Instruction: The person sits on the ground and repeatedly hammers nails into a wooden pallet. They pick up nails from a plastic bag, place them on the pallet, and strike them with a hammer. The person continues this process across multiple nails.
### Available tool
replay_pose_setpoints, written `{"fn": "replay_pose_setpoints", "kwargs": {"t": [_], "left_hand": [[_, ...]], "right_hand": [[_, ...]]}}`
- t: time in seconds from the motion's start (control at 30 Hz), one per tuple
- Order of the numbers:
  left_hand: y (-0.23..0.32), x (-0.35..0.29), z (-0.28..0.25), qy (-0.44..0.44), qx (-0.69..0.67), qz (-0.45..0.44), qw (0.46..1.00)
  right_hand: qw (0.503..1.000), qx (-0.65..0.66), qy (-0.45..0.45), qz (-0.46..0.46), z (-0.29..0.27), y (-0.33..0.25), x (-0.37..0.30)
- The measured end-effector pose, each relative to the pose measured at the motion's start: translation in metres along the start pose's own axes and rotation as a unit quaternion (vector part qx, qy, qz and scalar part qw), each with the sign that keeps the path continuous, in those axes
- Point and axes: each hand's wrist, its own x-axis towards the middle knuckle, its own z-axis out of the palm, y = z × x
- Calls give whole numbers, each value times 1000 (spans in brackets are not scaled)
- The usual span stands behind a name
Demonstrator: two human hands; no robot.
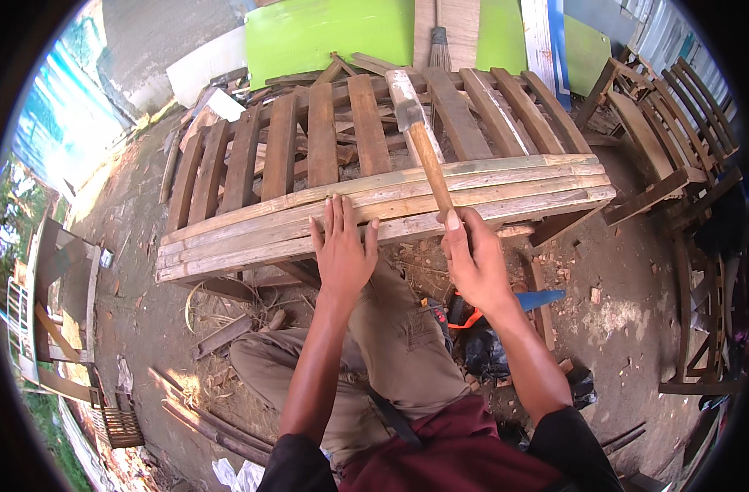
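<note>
My right hand (pixel 474 256) is wrapped round the lower end of a hammer (pixel 428 162). Its wooden handle slants up and away over the boards, and the metal head is at the far end, above the slats. My left hand (pixel 342 246) lies on long, pale, weathered wooden strips (pixel 514 182), fingers stretched out and thumb apart. Several of these strips lie side by side along the near edge of a slatted wooden frame (pixel 321 135). Whether any nails are in the strips is too small to tell.
Wooden chairs (pixel 641 135) crowd the right side. A blue blade-like piece (pixel 541 298) and black plastic bags (pixel 485 354) lie under my right forearm. Behind the frame stand a broom (pixel 439 51) and a green panel (pixel 333 37). Scrap wood (pixel 215 422) lies on the ground at lower left.
</note>
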Motion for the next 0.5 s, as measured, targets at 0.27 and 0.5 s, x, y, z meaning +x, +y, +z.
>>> {"fn": "replay_pose_setpoints", "kwargs": {"t": [0.27,0.5], "left_hand": [[3,13,5,3,46,-8,999],[1,15,5,14,32,1,999]], "right_hand": [[994,-35,-101,34,25,31,10],[981,-16,-143,133,21,19,25]]}}
